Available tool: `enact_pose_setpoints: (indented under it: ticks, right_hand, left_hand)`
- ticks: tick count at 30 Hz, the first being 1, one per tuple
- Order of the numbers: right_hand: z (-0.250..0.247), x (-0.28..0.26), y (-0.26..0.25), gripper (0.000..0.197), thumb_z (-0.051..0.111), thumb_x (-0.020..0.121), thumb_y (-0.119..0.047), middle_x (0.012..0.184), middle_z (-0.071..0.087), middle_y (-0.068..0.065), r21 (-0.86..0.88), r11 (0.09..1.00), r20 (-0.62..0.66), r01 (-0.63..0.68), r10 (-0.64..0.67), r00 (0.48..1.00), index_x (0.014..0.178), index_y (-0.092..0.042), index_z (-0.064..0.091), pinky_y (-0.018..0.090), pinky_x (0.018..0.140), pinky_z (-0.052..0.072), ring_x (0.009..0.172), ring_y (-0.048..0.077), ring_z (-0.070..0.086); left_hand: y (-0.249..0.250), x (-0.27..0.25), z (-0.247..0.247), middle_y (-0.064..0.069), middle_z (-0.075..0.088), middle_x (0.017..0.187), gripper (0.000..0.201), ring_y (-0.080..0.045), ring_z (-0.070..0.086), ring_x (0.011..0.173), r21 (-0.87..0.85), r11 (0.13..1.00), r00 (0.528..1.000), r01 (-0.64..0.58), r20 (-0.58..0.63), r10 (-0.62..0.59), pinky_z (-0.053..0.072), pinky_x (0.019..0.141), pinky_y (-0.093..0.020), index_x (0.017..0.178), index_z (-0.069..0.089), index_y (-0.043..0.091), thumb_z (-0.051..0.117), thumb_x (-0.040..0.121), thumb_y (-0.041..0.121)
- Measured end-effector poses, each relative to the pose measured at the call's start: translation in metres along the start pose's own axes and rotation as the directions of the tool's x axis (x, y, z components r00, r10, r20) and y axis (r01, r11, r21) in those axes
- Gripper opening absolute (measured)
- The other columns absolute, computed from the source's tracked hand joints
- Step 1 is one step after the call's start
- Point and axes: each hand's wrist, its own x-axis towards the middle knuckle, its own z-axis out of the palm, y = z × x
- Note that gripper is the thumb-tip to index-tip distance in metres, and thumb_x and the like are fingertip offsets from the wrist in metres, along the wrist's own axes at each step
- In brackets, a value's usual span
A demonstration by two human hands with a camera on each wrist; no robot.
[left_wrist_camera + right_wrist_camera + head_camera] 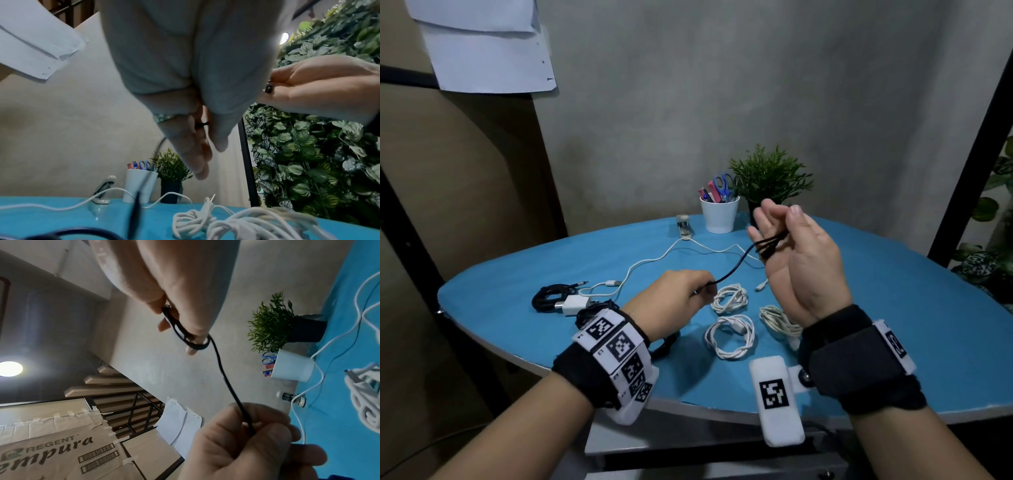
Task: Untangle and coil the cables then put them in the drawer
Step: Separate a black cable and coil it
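A black cable (736, 267) runs taut between my two hands above the blue table (893, 308). My left hand (686, 291) pinches its lower stretch; the right wrist view shows those fingers curled round the black cable (230, 386). My right hand (787, 240) is raised higher, palm toward me, with several loops of the cable wound round its fingers (191, 331) and held by the thumb. Three white coiled cables (729, 334) lie on the table below my hands. A loose white cable (654, 263) snakes across the table further back.
A black coil (549, 296) and a white charger block (573, 305) sit at the table's left. Another black coil (664, 346) lies partly hidden under my left wrist. At the back stand a white cup of scissors (719, 214), a potted plant (770, 178) and a stapler (684, 226).
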Motion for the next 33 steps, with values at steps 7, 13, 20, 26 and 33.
enact_pose_setpoints:
  ticks: [7,13,20,26,33]
  right_hand:
    - [-0.011,-0.003,0.017,0.019,0.042,0.099,-0.021,0.088,0.06,-0.017,-0.754,0.625,0.137,0.201,-0.151,0.979,0.09,-0.019,0.058,0.016,0.077,0.04,0.085,-0.012,0.054]
    - [-0.013,-0.008,0.015,0.021,0.038,0.099,-0.024,0.075,0.06,0.001,-0.927,0.314,0.242,0.206,0.079,0.967,0.093,-0.011,0.052,0.017,0.061,0.044,0.064,-0.001,0.059]
    - [-0.012,-0.019,0.019,0.034,0.056,0.09,-0.037,0.059,0.05,-0.001,-0.806,0.589,0.283,0.053,0.306,0.909,0.072,-0.008,0.056,0.029,0.055,0.041,0.05,0.01,0.041]
    - [0.0,-0.022,0.01,0.034,0.038,0.099,-0.025,0.05,0.035,0.0,-0.344,0.914,0.202,-0.215,0.295,0.934,0.072,-0.006,0.048,0.026,0.048,0.046,0.038,0.01,0.033]
    - [-0.003,-0.018,0.01,0.032,0.038,0.1,-0.023,0.051,0.035,0.001,-0.341,0.914,0.139,-0.221,0.282,0.949,0.077,-0.005,0.052,0.028,0.054,0.053,0.042,0.011,0.042]
  left_hand:
    - [0.011,0.001,-0.017,0.002,0.057,0.096,0.015,-0.012,0.053,0.082,0.107,0.947,0.913,-0.304,-0.252,0.322,0.046,0.077,-0.031,0.097,0.064,0.015,0.054,0.092,0.025]
    - [0.014,0.011,-0.042,0.0,0.056,0.098,0.016,-0.011,0.05,0.076,0.206,0.931,0.86,-0.302,-0.362,0.36,0.04,0.072,-0.021,0.093,0.066,0.013,0.064,0.086,0.028]
    - [-0.002,0.011,-0.053,0.0,0.057,0.085,0.019,-0.004,0.048,0.067,0.212,0.931,0.849,-0.297,-0.388,0.359,0.036,0.067,-0.008,0.089,0.073,0.015,0.062,0.084,0.029]
    - [0.014,-0.004,-0.024,-0.002,0.058,0.093,0.034,-0.005,0.058,0.076,-0.506,0.855,0.983,-0.114,-0.18,0.025,0.051,0.068,-0.023,0.101,0.062,0.023,0.038,0.089,0.043]
    - [0.024,-0.009,-0.009,0.0,0.05,0.072,0.01,-0.003,0.046,0.062,-0.609,0.792,0.997,-0.027,-0.078,-0.027,0.04,0.06,-0.012,0.084,0.055,0.016,0.052,0.094,0.016]
